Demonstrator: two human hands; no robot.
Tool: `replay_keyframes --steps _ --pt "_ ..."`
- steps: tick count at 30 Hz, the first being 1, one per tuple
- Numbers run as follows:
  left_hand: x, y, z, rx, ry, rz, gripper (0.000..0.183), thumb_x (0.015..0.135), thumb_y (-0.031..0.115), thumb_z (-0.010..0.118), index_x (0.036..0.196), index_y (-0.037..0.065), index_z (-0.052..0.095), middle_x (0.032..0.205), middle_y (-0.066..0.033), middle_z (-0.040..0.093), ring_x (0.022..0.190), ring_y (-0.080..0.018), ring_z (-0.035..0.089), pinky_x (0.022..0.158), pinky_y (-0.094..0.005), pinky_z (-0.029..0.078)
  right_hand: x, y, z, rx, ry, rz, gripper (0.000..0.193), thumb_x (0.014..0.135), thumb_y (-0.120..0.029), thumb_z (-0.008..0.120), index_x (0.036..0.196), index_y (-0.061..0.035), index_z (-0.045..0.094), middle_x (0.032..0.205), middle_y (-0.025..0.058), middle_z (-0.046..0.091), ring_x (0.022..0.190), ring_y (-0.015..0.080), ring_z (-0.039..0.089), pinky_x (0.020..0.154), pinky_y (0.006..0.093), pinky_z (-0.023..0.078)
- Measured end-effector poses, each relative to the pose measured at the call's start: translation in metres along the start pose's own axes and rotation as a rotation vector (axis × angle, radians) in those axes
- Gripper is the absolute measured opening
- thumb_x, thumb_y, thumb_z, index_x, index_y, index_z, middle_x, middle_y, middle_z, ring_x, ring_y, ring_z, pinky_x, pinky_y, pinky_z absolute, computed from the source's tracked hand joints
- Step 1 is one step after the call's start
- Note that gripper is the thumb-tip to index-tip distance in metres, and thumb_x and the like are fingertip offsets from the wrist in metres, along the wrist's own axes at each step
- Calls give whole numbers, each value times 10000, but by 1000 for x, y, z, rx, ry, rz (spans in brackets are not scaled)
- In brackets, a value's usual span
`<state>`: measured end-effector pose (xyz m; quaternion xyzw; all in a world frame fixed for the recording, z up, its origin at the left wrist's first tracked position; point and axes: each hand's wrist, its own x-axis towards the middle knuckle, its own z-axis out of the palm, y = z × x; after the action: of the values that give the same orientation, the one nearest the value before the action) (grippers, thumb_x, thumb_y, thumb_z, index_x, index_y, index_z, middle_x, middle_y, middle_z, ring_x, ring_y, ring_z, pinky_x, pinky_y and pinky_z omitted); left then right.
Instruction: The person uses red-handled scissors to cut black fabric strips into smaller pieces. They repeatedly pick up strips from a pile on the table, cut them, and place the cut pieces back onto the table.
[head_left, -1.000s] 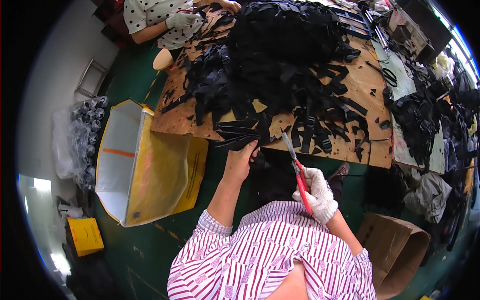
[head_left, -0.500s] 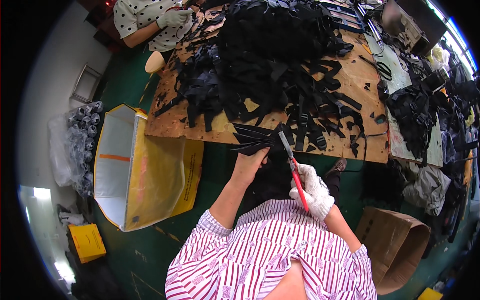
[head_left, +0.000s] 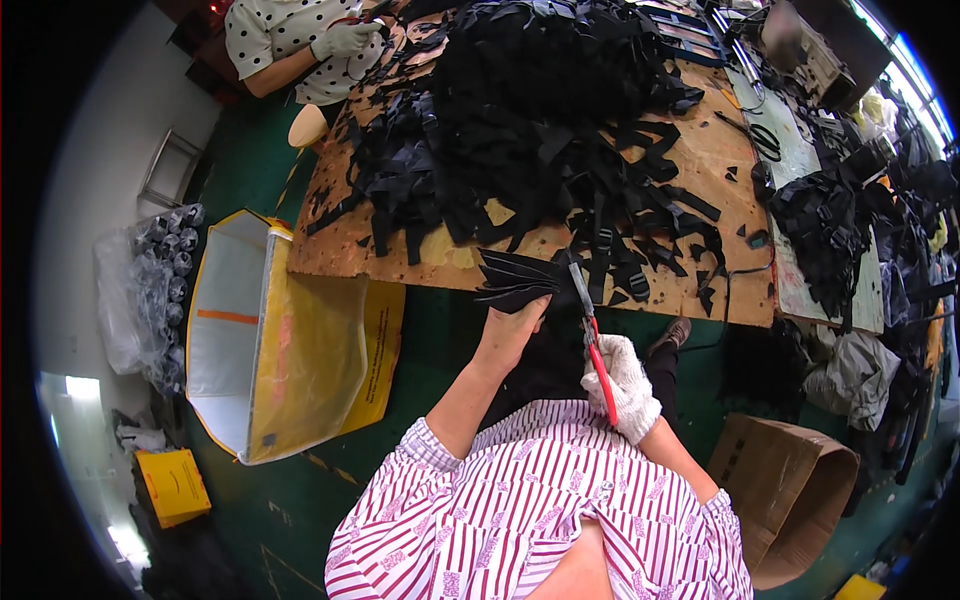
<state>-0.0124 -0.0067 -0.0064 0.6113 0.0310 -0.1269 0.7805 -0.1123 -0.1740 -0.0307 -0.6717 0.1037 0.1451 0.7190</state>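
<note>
My bare left hand (head_left: 513, 325) grips a fanned bundle of black fabric pieces (head_left: 517, 280) just off the table's near edge. The free ends of the pieces spread to the left. My right hand (head_left: 625, 390), in a white knit glove, is closed around a red-handled tool (head_left: 599, 365) with a long grey metal head. Whether it is pliers or shears I cannot make out. Its tip points up and away, close to the right end of the bundle. A dark part there blends into the shadow, so I cannot tell if the tip touches fabric.
Black straps and webbing (head_left: 560, 90) are heaped on the wooden table (head_left: 385, 262). Black-handled scissors (head_left: 765, 142) lie at the right. A yellow-sided bin (head_left: 310, 350) stands left, a cardboard box (head_left: 765, 490) right. Across the table at left, another person's gloved hand (head_left: 345, 40) shows.
My left hand and the bundle have shifted slightly right, and the pieces fan out wider. The tool has tilted a little more upright in my right hand.
</note>
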Motion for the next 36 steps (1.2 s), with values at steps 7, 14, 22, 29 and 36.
replay_keyframes --steps 7,14,22,29,36 --pt "-8 -4 2 88 -17 -36 48 839 62 611 880 59 636 735 25 573 609 -53 484 526 -207 365 -1 -6 0 79 -23 37 502 777 -62 656 1188 -15 372 825 25 478 630 71 474 572 218 429" --pt "-6 -4 -1 90 -5 -19 63 836 61 616 893 67 642 745 24 581 609 -53 486 520 -208 365 -4 -14 0 84 -31 84 429 773 -49 605 1141 -23 387 776 21 473 574 73 453 524 224 417" --pt "-10 -10 -4 228 -107 154 36 840 73 610 867 66 634 710 45 547 589 -45 458 512 -211 360 -1 -25 -3 12 -8 52 327 733 -37 524 1048 -17 439 746 41 499 515 105 491 493 236 439" --pt "-13 -6 1 130 -79 50 30 836 83 617 840 62 639 674 42 542 567 -44 450 509 -211 358 8 -24 -7 227 32 199 326 764 -19 556 1057 -26 415 787 51 486 461 83 445 416 218 417" --pt "-18 -15 5 198 -231 58 20 800 64 655 800 54 639 637 32 549 558 -47 478 507 -213 378 13 -30 -7 118 213 -122 554 719 -25 711 1153 -41 367 858 48 508 621 95 511 546 229 458"
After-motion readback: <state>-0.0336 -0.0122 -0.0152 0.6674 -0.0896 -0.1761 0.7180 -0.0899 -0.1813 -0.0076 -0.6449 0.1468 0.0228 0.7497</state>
